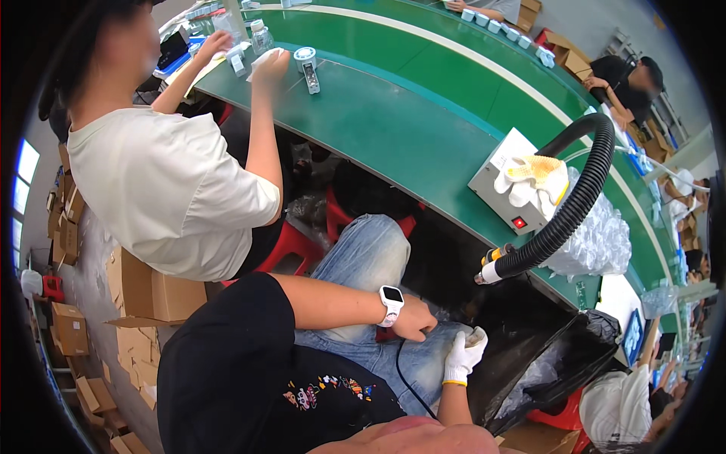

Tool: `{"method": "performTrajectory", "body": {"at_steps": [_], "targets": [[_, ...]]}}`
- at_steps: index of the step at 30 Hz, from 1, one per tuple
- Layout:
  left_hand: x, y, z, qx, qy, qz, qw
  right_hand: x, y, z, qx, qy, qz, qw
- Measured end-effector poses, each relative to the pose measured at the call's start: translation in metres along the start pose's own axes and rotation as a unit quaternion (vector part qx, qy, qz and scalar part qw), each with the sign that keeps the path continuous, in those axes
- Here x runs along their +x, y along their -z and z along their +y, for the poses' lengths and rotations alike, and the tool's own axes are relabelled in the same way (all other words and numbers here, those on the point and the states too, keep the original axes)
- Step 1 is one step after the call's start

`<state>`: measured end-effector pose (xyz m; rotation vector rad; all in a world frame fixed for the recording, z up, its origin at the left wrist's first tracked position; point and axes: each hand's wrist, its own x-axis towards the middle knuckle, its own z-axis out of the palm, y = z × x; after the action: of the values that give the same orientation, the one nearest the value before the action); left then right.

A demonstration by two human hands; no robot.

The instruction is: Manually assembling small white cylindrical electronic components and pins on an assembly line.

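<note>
My left hand [414,318], bare and with a white smartwatch [391,303] at the wrist, rests on my jeans [361,261] with its fingers curled under. What those fingers hold, if anything, is hidden. A white knitted glove covers my right hand [464,354], which lies closed by my other thigh; its contents cannot be made out. Between my forearms a thin black cord [408,384] runs up my lap toward the left wrist. Ahead of the right hand hangs the nozzle [493,271] of a black corrugated hose [581,219], apart from both hands.
A grey box [495,181] with a red switch stands on the green bench [378,132], gloves [535,180] on top. Clear plastic bags [601,238] sit beside it. A black bag [556,356] flanks me at right. A co-worker [174,189] sits left, near a clear-bodied device [308,72].
</note>
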<state>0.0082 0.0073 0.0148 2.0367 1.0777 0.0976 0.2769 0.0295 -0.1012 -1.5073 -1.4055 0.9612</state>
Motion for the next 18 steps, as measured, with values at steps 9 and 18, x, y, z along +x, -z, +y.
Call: {"method": "performTrajectory", "body": {"at_steps": [9, 18], "targets": [[-0.003, 0.009, 0.008, -0.114, 0.011, 0.102, 0.988, 0.0, 0.004, 0.008, -0.006, -0.017, -0.005, 1.0], [-0.026, 0.061, -0.02, -0.166, 0.011, 0.453, 0.876, 0.01, 0.012, 0.026, 0.02, -0.001, 0.016, 1.0]]}}
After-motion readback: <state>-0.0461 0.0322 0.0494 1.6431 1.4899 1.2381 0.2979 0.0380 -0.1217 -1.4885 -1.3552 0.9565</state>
